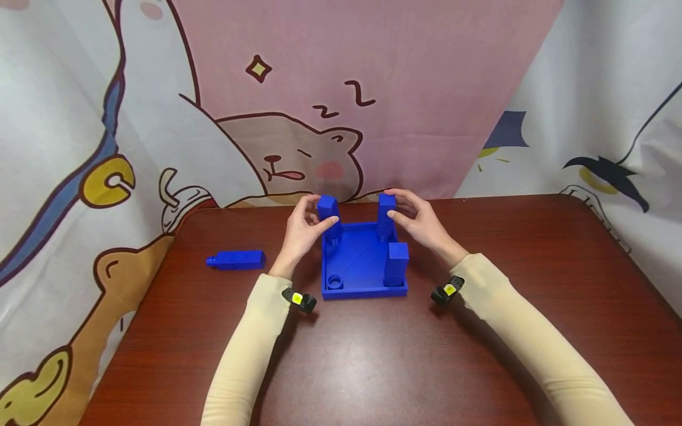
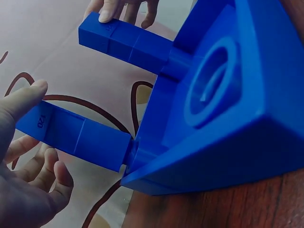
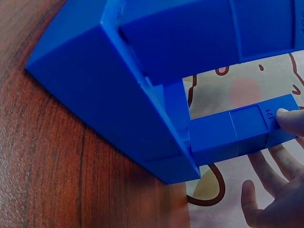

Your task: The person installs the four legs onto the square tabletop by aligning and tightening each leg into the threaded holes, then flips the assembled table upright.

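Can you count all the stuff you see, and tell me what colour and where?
Table: one, reddish brown, below.
Cartoon cloth: number unclear, mostly pink and white, behind.
Tray: one, blue, on the table.
Standing posts: three, blue, at the tray's far-left, far-right and near-right corners.
Lying post: one, blue, left of the tray.
Ring socket: one uncovered, blue, tray's near-left corner.
Sleeves: two, cream, lower left and right.
Wrist cameras: two, black and yellow, sleeve ends.
Left grip: one, bare, pinching the far-left post.
Right grip: one, bare, pinching the far-right post.
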Tool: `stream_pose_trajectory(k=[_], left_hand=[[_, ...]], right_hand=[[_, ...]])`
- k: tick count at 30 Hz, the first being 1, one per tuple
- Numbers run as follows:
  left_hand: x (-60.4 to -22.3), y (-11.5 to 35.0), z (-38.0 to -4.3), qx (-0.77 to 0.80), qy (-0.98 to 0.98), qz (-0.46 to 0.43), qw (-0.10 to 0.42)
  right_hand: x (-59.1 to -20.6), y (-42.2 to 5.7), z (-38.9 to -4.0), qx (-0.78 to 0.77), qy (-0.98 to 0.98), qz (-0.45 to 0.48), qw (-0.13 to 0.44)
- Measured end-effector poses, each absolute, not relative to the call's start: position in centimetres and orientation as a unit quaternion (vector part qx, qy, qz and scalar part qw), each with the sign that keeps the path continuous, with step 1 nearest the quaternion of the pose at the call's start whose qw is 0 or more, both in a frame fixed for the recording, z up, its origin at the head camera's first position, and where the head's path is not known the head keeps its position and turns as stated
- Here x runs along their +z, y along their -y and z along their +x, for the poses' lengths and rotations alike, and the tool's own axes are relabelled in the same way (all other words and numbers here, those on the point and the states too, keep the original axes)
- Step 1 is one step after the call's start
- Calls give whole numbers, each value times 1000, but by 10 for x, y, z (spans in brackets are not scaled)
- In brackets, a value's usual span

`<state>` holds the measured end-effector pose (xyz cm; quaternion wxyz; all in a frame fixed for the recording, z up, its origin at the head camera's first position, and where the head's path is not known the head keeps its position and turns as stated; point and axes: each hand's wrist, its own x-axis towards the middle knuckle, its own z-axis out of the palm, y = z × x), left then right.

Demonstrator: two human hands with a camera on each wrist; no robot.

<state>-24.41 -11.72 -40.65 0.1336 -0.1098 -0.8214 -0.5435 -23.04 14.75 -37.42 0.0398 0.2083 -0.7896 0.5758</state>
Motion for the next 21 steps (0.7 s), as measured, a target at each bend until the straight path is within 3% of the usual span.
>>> stream_pose_trajectory(k=[14, 21], left_hand=[[-405, 116, -247, -590, 782, -129, 157], [-409, 122, -255, -648, 732, -183, 103]], right_hand=[[-374, -147, -231, 571, 793, 208, 42], [-374, -147, -230, 571, 792, 212, 46]])
